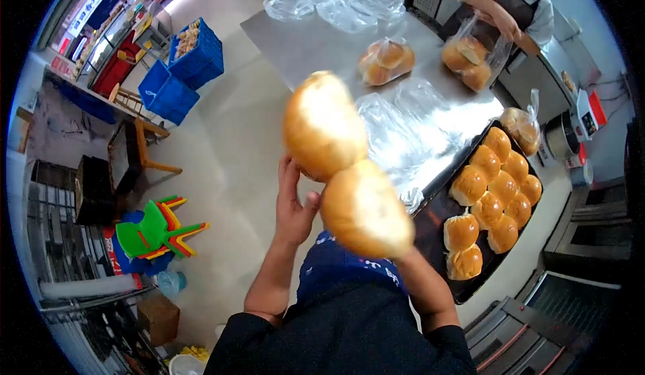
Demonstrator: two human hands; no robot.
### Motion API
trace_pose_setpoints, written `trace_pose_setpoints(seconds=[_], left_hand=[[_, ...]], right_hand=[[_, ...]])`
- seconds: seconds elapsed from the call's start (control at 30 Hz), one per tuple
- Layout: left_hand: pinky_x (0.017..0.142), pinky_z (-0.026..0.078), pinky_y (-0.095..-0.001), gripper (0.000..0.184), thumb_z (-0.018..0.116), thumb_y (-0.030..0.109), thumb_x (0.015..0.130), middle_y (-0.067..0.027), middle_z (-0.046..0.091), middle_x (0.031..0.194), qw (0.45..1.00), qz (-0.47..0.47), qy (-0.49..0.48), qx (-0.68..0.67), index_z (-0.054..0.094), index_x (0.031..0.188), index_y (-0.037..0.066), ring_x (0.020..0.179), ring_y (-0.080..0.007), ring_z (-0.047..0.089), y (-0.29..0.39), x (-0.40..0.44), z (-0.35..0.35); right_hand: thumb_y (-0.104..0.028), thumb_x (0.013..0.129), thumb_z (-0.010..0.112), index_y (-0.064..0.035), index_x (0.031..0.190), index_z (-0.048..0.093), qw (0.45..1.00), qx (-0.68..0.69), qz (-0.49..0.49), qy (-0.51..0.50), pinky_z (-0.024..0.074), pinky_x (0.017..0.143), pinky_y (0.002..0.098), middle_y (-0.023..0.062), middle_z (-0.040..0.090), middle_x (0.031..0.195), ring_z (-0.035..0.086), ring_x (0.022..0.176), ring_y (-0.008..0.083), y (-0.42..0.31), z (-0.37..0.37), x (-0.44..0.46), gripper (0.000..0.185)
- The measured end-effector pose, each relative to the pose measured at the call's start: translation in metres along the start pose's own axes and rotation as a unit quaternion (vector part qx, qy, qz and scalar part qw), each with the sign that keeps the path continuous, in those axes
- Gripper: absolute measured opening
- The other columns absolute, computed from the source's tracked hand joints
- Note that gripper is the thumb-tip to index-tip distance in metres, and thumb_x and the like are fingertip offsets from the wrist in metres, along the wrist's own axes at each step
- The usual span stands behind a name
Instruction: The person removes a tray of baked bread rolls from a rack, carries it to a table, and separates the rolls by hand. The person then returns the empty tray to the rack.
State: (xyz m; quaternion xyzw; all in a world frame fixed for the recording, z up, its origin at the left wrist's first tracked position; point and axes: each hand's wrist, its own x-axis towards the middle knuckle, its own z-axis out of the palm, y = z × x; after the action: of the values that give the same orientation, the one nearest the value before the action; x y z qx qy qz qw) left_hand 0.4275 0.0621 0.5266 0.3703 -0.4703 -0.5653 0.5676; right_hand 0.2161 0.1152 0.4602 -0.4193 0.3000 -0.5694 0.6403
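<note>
Two large joined golden buns (pixel 326 126) are held up close to the camera, slightly blurred. My left hand (pixel 295 203) is at their left side, its fingers curled against the upper bun and partly hidden behind it. The lower bun (pixel 368 208) covers my right hand; only that forearm shows beneath it. To the right, a black baking tray (pixel 433 230) holds several glossy buns (pixel 502 188). Clear plastic bags (pixel 396 130) lie flat on the metal table (pixel 282 46) beyond the held buns.
Across the table a person (pixel 500 12) handles a bag of buns (pixel 467 62). Another bagged bread (pixel 386 60) stands on the table, and one (pixel 523 130) beside the tray. Blue crates (pixel 195 56) and stacked colored stools (pixel 151 230) are at left.
</note>
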Motion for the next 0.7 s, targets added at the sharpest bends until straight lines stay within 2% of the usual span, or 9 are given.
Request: trace_pose_setpoints(seconds=[0.03,0.07,0.17,0.27,0.33,0.37,0.5,0.57,0.7], left_hand=[[0.12,0.035,-0.0452,0.098,0.074,0.066,0.086,-0.0172,0.034,0.162,0.943,0.128,-0.043,0.305,0.042,0.156,0.004,0.151,-0.0306,0.033,0.022,0.003,0.007],[0.117,0.038,-0.0427,0.097,0.081,0.058,0.083,-0.0168,0.04,0.158,0.932,0.135,-0.048,0.332,0.043,0.155,0.004,0.147,-0.0288,0.04,0.03,0.007,0.012],[0.116,0.041,-0.0403,0.107,0.08,0.066,0.081,-0.0138,0.046,0.155,0.969,0.045,-0.086,0.227,0.04,0.156,0.001,0.141,-0.0273,0.048,0.002,0.009,0.007],[0.114,0.044,-0.0398,0.088,0.078,0.053,0.09,-0.0131,0.054,0.148,0.975,-0.137,-0.165,0.053,0.043,0.154,0.004,0.136,-0.0254,0.054,-0.027,0.001,0.012],[0.114,0.044,-0.0392,0.087,0.074,0.057,0.092,-0.0122,0.057,0.145,0.894,-0.317,-0.226,-0.22,0.043,0.153,0.003,0.134,-0.0248,0.055,-0.045,0.001,0.016],[0.118,0.039,-0.04,0.096,0.073,0.062,0.09,-0.0127,0.05,0.152,0.878,-0.326,-0.279,-0.21,0.036,0.157,0.003,0.141,-0.0252,0.049,-0.043,0.007,0.012],[0.122,0.032,-0.0408,0.104,0.069,0.067,0.09,-0.0134,0.04,0.16,0.91,-0.214,-0.319,-0.156,0.027,0.161,0.004,0.148,-0.0261,0.039,-0.034,0.025,0.006],[0.123,0.028,-0.0408,0.108,0.068,0.069,0.091,-0.014,0.03,0.166,0.965,-0.106,-0.241,-0.013,0.019,0.163,0.005,0.152,-0.0271,0.03,-0.035,0.035,0.003],[0.123,0.028,-0.0405,0.105,0.062,0.073,0.092,-0.0148,0.036,0.163,0.972,-0.155,-0.164,0.064,0.024,0.162,0.005,0.15,-0.028,0.035,-0.041,0.042,0.01]], right_hand=[[-0.013,0.089,0.08,-0.0044,0.153,0.045,0.999,-0.025,-0.04,-0.017,0.0414,0.118,0.043,0.0119,0.055,0.15,0.053,0.138,0.0266,-0.015,-0.007,-0.001,0.073],[-0.012,0.083,0.085,-0.0047,0.153,0.045,0.995,-0.049,-0.08,-0.035,0.0412,0.118,0.044,0.0122,0.056,0.149,0.053,0.138,0.0277,-0.034,-0.007,-0.002,0.081],[-0.013,0.066,0.097,-0.0047,0.154,0.045,0.969,0.234,0.08,0.022,0.0402,0.118,0.0462,0.013,0.053,0.153,0.048,0.143,0.0322,-0.051,-0.025,-0.005,0.103],[-0.014,0.065,0.098,-0.0047,0.154,0.045,0.957,0.274,0.099,0.001,0.04,0.118,0.0461,0.0128,0.053,0.153,0.048,0.142,0.0321,-0.027,-0.047,-0.008,0.103],[-0.014,0.065,0.098,-0.0047,0.154,0.045,0.955,0.277,0.104,-0.006,0.0399,0.118,0.0461,0.0127,0.053,0.152,0.049,0.142,0.032,-0.023,-0.052,-0.007,0.104],[-0.014,0.065,0.098,-0.0047,0.154,0.045,0.958,0.267,0.105,-0.011,0.0398,0.118,0.0461,0.0126,0.053,0.152,0.049,0.142,0.0319,-0.025,-0.055,-0.007,0.104],[-0.015,0.064,0.099,-0.0047,0.154,0.045,0.965,0.235,0.111,-0.027,0.0395,0.118,0.0461,0.0124,0.054,0.152,0.049,0.142,0.0318,-0.028,-0.064,-0.005,0.104],[-0.015,0.064,0.099,-0.0047,0.154,0.046,0.969,0.214,0.117,-0.039,0.0394,0.118,0.0461,0.0123,0.054,0.152,0.049,0.142,0.0317,-0.029,-0.066,-0.005,0.105],[-0.016,0.062,0.101,-0.0046,0.154,0.045,0.977,0.157,0.123,-0.071,0.0382,0.119,0.0459,0.0115,0.056,0.15,0.051,0.14,0.0313,-0.024,-0.068,-0.003,0.108]])
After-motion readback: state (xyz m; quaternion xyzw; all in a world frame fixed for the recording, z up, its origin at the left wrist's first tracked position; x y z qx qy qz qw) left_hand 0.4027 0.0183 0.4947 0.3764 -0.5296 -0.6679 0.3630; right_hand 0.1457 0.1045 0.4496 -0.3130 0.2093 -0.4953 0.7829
